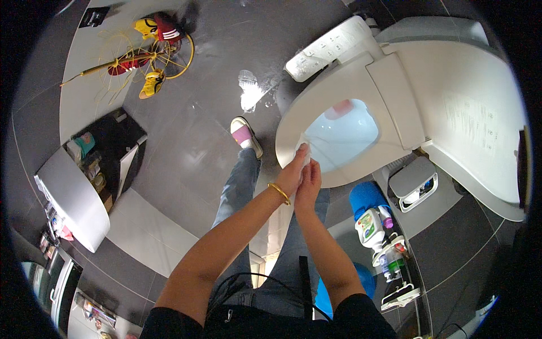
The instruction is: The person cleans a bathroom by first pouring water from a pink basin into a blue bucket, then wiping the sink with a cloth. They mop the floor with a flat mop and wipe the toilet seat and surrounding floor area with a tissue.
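Observation:
My left hand [294, 173], below a gold bangle on the wrist, grips a white wipe or piece of tissue [305, 157]. Close beside it, my right hand [309, 180] touches the lower part of the same tissue with bent fingers. Both hands are over the front rim of a toilet seat [292, 120]. The toilet's lid [463, 110] stands raised, and the bowl [345, 140] shows bluish white inside with a reddish reflection or patch near its far edge. A side control panel with buttons [330, 48] is attached to the toilet.
Yellow and red shoes hang on a yellow wire rack [154, 55]. An open dark cabinet [123, 148] holds small items at the left. Cleaning bottles [369, 229] and a blue cloth item [366, 198] line the right wall, near a grey lidded bin [413, 180]. White marks or glare [250, 93] show on the floor.

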{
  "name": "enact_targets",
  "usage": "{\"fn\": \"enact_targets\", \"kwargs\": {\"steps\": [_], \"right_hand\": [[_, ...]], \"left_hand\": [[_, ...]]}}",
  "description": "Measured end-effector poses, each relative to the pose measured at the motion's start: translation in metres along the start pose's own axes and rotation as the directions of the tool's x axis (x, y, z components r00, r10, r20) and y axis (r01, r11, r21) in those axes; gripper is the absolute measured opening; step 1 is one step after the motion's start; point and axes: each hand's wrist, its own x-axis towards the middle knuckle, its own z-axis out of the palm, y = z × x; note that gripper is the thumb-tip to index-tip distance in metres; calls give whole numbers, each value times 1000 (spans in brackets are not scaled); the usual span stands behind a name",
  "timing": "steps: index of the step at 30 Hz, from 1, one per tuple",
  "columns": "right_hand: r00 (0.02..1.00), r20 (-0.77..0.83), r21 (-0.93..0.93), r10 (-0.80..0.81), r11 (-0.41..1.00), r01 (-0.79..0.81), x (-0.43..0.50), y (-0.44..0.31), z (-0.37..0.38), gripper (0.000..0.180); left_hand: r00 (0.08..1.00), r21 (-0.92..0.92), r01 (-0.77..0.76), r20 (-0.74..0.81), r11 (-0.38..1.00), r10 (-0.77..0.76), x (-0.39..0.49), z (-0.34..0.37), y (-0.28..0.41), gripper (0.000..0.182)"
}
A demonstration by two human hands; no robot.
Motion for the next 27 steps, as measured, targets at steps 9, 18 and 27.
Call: {"fn": "enact_targets", "kwargs": {"steps": [9, 18, 27], "right_hand": [[997, -38, -95, -62, 994, 58, 21, -4, 11, 10], [726, 412, -549, -550, 486, 680, 111, 20, 35, 9], [751, 331, -745, -571, 330, 579, 106, 41, 52, 59]], "left_hand": [[995, -32, 41, -94, 999, -43, 33, -27, -26, 62], [989, -241, -47, -150, 969, 11, -40, -136, -12, 61], [988, -222, 31, -143, 974, -64, -61, -180, -39, 59]]}}
